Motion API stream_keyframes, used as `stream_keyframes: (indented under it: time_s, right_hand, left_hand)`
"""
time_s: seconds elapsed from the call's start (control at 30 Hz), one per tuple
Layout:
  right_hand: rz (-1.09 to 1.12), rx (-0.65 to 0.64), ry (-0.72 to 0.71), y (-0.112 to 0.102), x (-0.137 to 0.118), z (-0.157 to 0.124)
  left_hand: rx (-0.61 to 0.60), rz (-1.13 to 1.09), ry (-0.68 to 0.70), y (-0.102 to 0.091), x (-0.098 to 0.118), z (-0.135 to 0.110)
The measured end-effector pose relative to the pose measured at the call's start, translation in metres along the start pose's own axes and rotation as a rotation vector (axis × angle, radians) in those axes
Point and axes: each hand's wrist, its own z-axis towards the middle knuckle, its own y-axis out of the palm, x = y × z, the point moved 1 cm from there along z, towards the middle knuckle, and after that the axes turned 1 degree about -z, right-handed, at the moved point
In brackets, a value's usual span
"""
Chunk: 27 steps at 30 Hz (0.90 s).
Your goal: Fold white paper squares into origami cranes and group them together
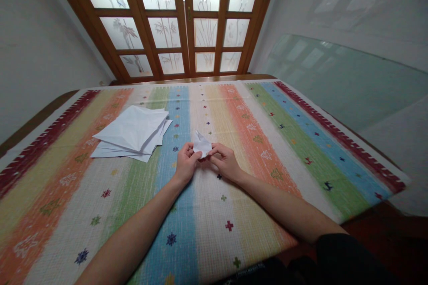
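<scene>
A small folded piece of white paper [202, 143] is held up between my two hands, just above the striped tablecloth. My left hand [187, 161] pinches its left lower edge between thumb and fingers. On the other side, my right hand [226, 160] grips the right lower edge, with the fingertips closed. A narrow pointed tip of the paper stands up at its top left. The folds behind the fingers are hidden. To the left of my hands lies a loose pile of white paper sheets [133, 128], the top one creased and slightly raised.
A colourful striped tablecloth [264, 213] covers the table, whose wooden edge [63, 99] shows at the far left. Beyond the table stand wooden doors with frosted panes [185, 31]. A pale wall [374, 18] with a greenish glossy panel [347, 80] runs along the right.
</scene>
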Motion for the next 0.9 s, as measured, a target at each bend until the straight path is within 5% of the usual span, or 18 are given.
stream_keyframes:
  time_s: [0.37, 0.77, 0.9]
  right_hand:
    - [0.206, 0.277, 0.336, 0.0073, -0.0017, 0.0026]
    - [0.443, 0.148, 0.475, 0.0052, 0.0024, 0.004]
    - [0.404, 0.172, 0.49, 0.0048, 0.0021, 0.0047]
  left_hand:
    - [-0.155, 0.163, 0.084, -0.0004, 0.001, -0.0036]
    - [-0.059, 0.164, 0.078, -0.0045, -0.0028, 0.0056]
    - [0.081, 0.264, 0.158, -0.0061, -0.0056, 0.0034]
